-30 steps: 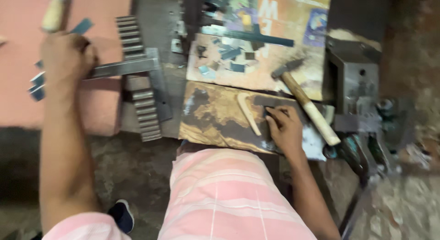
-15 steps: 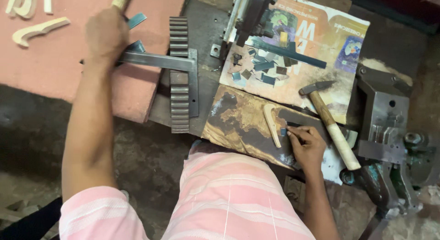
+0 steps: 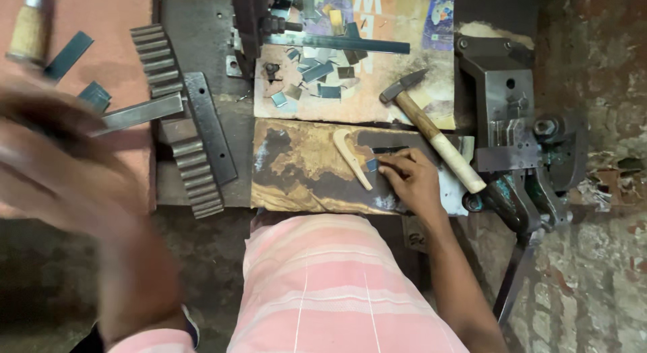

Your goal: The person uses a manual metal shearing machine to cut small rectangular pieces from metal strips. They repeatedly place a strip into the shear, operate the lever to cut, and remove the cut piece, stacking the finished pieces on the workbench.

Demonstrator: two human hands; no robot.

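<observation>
The right hand [image 3: 412,184] rests on the worn wooden board [image 3: 303,171] that lies across the tabletop [image 3: 202,124], fingertips pressed down on a small dark metal piece [image 3: 373,165] at the board's far right part; the fingers are bent over it and pinch it against the wood rather than lift it. Just beside that piece, toward the board's middle, lies a pale curved wooden strip [image 3: 352,157], slanted and flat on the board. A thin dark metal strip [image 3: 391,150] lies just beyond the fingertips, near the board's far edge. A hammer [image 3: 431,134] with a light wooden handle lies diagonally past the board's right end, its steel head pointing away from the person and its handle end close to the right wrist. Beyond the board, a printed cardboard sheet [image 3: 397,76] carries a scatter of small cut metal scraps [image 3: 317,73] and a long dark flat bar [image 3: 337,43]. Left of the board sits a toothed metal rack [image 3: 176,117], slanted, with a flat steel bar [image 3: 138,113] running out from it over an orange-pink surface [image 3: 114,16]. The left hand [image 3: 60,157] is well left of the board, near the camera and heavily blurred, so I cannot tell whether it is clenched or released. Right of the board stands a grey metal press [image 3: 509,117] with a lever.
</observation>
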